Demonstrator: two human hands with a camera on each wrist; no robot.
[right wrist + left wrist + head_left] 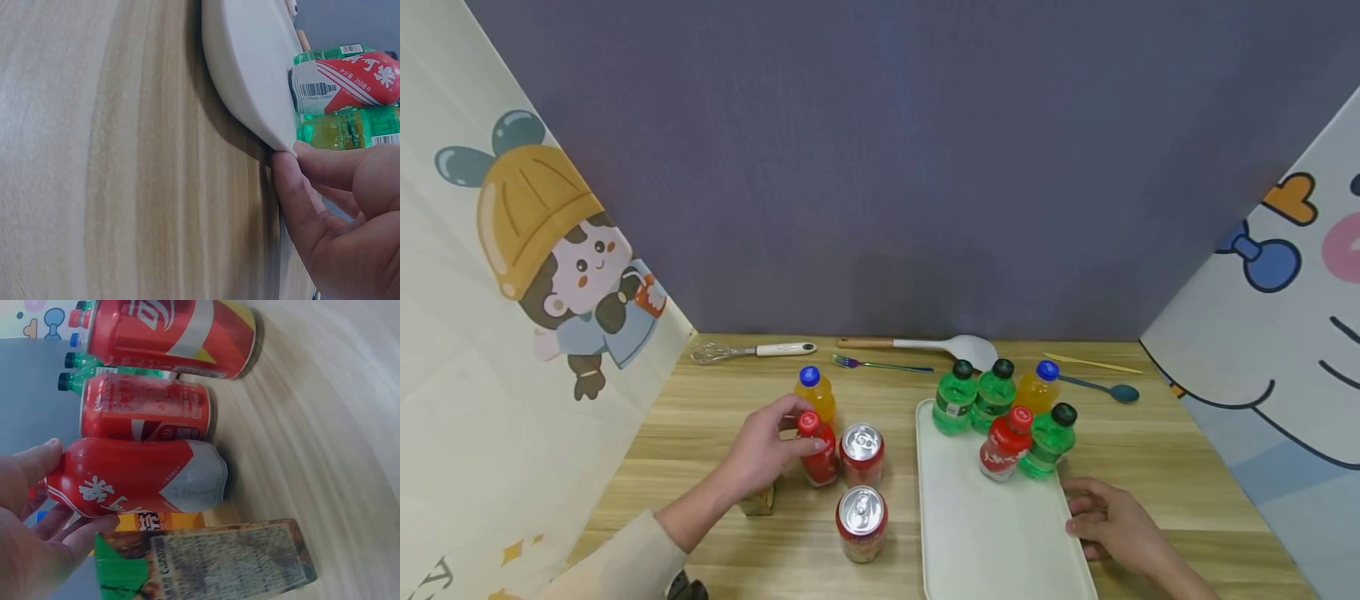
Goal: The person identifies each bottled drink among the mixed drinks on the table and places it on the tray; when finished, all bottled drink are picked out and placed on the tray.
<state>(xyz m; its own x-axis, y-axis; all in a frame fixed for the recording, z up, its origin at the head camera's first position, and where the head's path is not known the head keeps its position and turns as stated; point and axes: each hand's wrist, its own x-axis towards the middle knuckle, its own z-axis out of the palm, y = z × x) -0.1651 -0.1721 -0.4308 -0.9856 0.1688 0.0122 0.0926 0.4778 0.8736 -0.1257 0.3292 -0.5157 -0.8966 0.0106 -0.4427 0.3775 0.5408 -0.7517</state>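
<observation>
My left hand (769, 443) holds a red bottle (818, 454) near its neck, thumb on one side and fingers on the other. In the left wrist view the bottle (144, 475) stands upright on the table, between a red can (147, 407) and a brown carton (231, 565). An orange drink bottle (817, 393) with a blue cap is just behind it. With thumb and fingertips my right hand (1116, 527) pinches the right rim of a white tray (1000, 533). Another red bottle (1004, 446) and several green bottles (956, 402) stand at the tray's far end.
A second can (862, 525) stands nearer, left of the tray. Along the back lie a whisk (752, 351), a fork (880, 364), a white spatula (966, 348), a yellow stick (1093, 363) and a dark spoon (1112, 390). Another orange bottle (1037, 392) is among the green ones.
</observation>
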